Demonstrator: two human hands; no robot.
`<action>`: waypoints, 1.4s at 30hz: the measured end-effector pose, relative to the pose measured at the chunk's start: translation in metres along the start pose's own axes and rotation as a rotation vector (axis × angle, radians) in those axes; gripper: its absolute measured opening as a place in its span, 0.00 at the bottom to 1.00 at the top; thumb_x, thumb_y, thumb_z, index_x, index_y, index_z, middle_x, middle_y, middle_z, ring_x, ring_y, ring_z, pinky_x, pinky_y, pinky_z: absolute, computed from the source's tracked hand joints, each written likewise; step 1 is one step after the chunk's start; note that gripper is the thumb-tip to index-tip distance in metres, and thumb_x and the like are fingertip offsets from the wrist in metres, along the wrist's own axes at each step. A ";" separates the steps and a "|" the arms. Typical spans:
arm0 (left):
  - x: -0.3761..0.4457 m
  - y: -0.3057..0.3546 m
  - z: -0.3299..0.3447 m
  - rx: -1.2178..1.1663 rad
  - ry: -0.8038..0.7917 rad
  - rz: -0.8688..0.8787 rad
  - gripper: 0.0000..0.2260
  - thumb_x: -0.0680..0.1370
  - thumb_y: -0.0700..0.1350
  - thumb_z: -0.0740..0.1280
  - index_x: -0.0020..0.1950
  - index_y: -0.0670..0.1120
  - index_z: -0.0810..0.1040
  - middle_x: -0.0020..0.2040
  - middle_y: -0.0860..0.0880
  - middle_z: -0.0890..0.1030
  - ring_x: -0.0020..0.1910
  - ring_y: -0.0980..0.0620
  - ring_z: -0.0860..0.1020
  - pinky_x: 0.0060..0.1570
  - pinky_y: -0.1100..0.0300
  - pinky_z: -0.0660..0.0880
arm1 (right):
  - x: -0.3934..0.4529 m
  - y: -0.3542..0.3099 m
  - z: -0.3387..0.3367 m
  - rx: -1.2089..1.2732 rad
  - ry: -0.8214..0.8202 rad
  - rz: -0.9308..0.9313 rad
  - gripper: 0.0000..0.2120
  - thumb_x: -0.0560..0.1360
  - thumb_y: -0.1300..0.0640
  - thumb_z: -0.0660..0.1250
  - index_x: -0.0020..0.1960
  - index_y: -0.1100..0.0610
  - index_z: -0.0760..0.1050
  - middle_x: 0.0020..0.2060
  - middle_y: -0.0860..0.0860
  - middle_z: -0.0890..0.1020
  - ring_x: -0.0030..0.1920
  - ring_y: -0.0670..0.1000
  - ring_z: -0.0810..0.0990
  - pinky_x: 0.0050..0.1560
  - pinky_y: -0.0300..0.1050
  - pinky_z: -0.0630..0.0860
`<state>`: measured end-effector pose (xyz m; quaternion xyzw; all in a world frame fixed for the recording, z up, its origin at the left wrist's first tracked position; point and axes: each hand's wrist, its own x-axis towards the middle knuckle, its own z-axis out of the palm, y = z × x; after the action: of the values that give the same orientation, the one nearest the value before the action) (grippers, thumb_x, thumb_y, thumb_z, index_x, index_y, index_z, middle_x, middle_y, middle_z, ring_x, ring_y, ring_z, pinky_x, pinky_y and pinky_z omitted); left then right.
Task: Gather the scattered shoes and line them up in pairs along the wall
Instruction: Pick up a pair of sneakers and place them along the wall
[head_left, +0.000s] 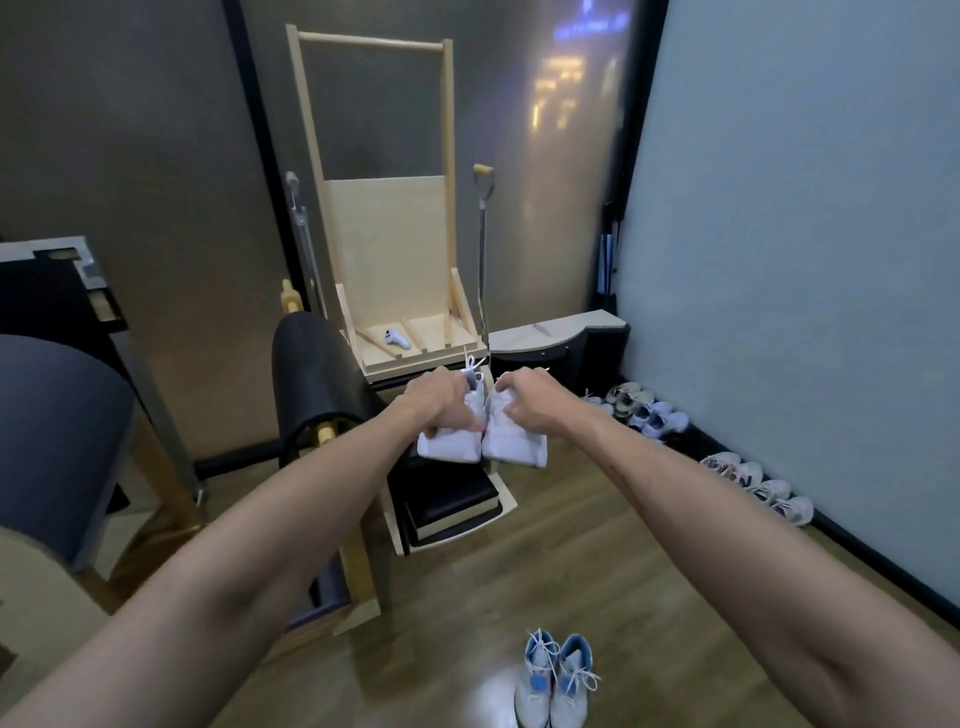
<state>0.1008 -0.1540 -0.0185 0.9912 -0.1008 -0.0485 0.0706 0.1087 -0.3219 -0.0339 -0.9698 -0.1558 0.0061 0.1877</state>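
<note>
Nearest the camera, two bare forearms are reaching forward from the lower corners of the head view, and between them on the wooden floor (649, 545) a pair of blue-and-white high-top sneakers (556, 680) is standing side by side, toes toward the camera, laces loose, well apart from the wall. Farther out, the left hand (444, 402) is curling its fingers around one white sneaker (449, 441) and the right hand (535, 410) is gripping the other white sneaker (517, 444); both shoes are being held in the air, touching each other along their inner sides, with white laces sticking up behind the knuckles. Along the pale blue wall (805, 260) on the right, shoes are sitting in a row on the floor against the dark baseboard: a far group of pale sneakers (644, 413) near the corner, and a nearer group of whitish sneakers (758, 486) closer to the camera, with a gap between the two groups. Behind the hands a light wooden frame apparatus (384, 208) is standing upright against the dark back wall, with a small white controller (397, 339) lying on its base. A black padded arc (311, 374) is sitting just left of the held shoes, and stacked black pads (452, 512) are lying beneath them.
</note>
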 end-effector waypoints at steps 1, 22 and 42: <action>0.011 -0.003 -0.007 0.010 0.014 0.028 0.15 0.69 0.56 0.70 0.51 0.50 0.75 0.34 0.50 0.79 0.26 0.54 0.76 0.29 0.62 0.71 | 0.008 -0.001 -0.005 -0.008 0.020 0.012 0.21 0.74 0.62 0.60 0.66 0.55 0.73 0.61 0.58 0.77 0.63 0.56 0.72 0.59 0.48 0.74; 0.202 0.183 0.027 -0.040 -0.043 0.497 0.16 0.63 0.59 0.71 0.31 0.51 0.67 0.26 0.54 0.75 0.21 0.54 0.76 0.25 0.63 0.65 | 0.006 0.219 -0.078 -0.015 0.188 0.390 0.21 0.72 0.62 0.61 0.62 0.48 0.76 0.58 0.54 0.79 0.58 0.57 0.76 0.53 0.47 0.74; 0.344 0.499 0.006 -0.040 0.110 0.785 0.19 0.69 0.56 0.74 0.46 0.42 0.76 0.38 0.46 0.77 0.33 0.46 0.74 0.35 0.59 0.68 | -0.040 0.510 -0.255 -0.066 0.433 0.470 0.18 0.71 0.66 0.60 0.51 0.51 0.83 0.49 0.53 0.84 0.51 0.53 0.79 0.48 0.40 0.70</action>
<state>0.3398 -0.7095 0.0223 0.8768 -0.4673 0.0335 0.1083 0.2411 -0.8755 0.0145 -0.9636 0.1157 -0.1624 0.1782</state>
